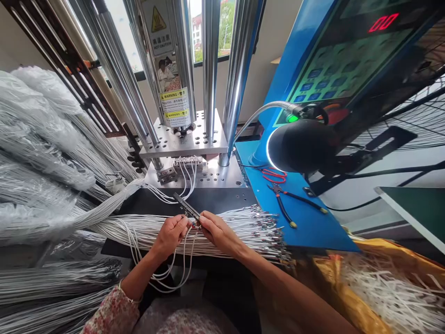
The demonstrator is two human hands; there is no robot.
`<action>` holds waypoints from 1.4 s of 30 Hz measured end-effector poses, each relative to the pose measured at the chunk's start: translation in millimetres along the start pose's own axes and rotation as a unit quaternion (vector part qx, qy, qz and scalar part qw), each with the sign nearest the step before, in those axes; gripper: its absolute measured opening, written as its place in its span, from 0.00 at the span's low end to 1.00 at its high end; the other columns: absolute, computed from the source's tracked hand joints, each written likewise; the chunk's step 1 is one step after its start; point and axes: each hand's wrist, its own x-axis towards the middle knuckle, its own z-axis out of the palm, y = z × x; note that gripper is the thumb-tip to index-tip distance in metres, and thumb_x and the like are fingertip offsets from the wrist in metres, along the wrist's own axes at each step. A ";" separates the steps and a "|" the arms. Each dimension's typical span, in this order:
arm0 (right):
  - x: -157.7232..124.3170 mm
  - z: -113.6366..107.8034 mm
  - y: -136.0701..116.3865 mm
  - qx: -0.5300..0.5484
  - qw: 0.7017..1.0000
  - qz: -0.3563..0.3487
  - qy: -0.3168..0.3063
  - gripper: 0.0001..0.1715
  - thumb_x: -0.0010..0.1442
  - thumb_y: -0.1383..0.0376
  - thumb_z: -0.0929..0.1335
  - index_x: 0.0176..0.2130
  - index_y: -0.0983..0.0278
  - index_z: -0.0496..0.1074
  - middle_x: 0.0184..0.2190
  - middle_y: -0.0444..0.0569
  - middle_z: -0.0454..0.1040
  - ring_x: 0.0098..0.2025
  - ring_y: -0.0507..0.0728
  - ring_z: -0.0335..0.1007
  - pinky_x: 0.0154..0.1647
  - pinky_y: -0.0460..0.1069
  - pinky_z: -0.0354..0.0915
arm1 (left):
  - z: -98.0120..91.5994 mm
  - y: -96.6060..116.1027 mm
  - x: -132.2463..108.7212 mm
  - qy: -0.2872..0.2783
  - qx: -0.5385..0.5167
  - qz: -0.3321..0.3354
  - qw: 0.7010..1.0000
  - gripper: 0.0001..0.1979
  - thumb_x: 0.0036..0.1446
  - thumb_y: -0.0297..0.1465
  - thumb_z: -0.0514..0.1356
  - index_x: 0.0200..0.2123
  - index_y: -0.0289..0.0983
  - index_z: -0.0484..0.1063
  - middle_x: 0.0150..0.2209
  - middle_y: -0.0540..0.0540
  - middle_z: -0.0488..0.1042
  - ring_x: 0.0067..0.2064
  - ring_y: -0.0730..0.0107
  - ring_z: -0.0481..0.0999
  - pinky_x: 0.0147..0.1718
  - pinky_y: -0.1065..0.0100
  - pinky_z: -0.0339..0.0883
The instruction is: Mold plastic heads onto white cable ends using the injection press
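Note:
My right hand (219,233) is closed on one end of a narrow dark metal bar (187,207) that has small slots along it. Close beside it, my left hand (171,235) pinches at the bar's lower edge, where white cables (191,246) loop down below both hands. Those fingertips seem to hold a cable end, though the tip itself is mostly hidden. Under my hands lies a thick bundle of white cables (225,248) with metal-tipped ends (273,232) to the right. Ahead, more cables run into a metal mould (190,164) on the press bed.
A press with a steel plate (184,147) and upright columns (211,69) stands ahead. Black-handled pliers (285,204) and a red-handled tool (274,175) lie on the blue surface (313,232). A round lamp (302,146) overhangs it. Plastic-wrapped cable bundles (34,139) fill the left.

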 end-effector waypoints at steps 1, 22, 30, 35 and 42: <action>0.1 -0.4 -0.1 -0.008 1.000 -0.002 -0.002 0.19 0.67 0.53 0.59 0.28 0.61 0.57 0.21 0.38 0.56 0.24 0.50 0.50 0.25 0.46 0.49 | -0.3 -0.3 0.1 -0.001 -0.002 -0.001 1.000 0.20 0.62 0.47 0.55 0.31 0.34 0.69 0.18 0.56 0.58 0.18 0.80 0.53 0.17 0.75 0.46; -0.2 -0.7 1.8 -0.072 0.996 -0.029 0.041 0.19 0.68 0.55 0.57 0.28 0.61 0.58 0.22 0.39 0.58 0.25 0.51 0.53 0.26 0.47 0.50 | -25.2 -1.7 3.8 0.237 0.150 0.083 0.956 0.16 0.63 0.43 0.52 0.36 0.37 0.70 0.21 0.53 0.66 0.22 0.74 0.64 0.23 0.73 0.58; -5.6 1.4 -3.0 -0.008 1.000 -0.006 0.000 0.19 0.67 0.53 0.59 0.28 0.61 0.57 0.21 0.38 0.55 0.24 0.50 0.49 0.24 0.47 0.49 | -6.5 2.2 -0.2 0.128 -0.013 0.017 0.992 0.18 0.58 0.45 0.59 0.29 0.35 0.71 0.21 0.55 0.59 0.20 0.80 0.54 0.18 0.76 0.47; -6.3 1.7 -2.0 -0.009 1.000 -0.004 -0.008 0.20 0.66 0.52 0.59 0.28 0.61 0.57 0.21 0.38 0.55 0.23 0.50 0.49 0.24 0.47 0.49 | -1.3 2.1 2.4 0.141 -0.029 0.011 0.989 0.20 0.57 0.46 0.61 0.26 0.35 0.69 0.20 0.55 0.60 0.20 0.81 0.56 0.18 0.77 0.48; -5.1 -0.6 0.1 -0.073 0.997 -0.023 -0.014 0.19 0.68 0.54 0.57 0.29 0.61 0.58 0.21 0.38 0.57 0.24 0.51 0.52 0.26 0.47 0.50 | -3.1 2.6 1.5 0.150 -0.056 0.012 0.987 0.19 0.56 0.45 0.63 0.28 0.33 0.73 0.20 0.55 0.61 0.20 0.82 0.57 0.17 0.78 0.49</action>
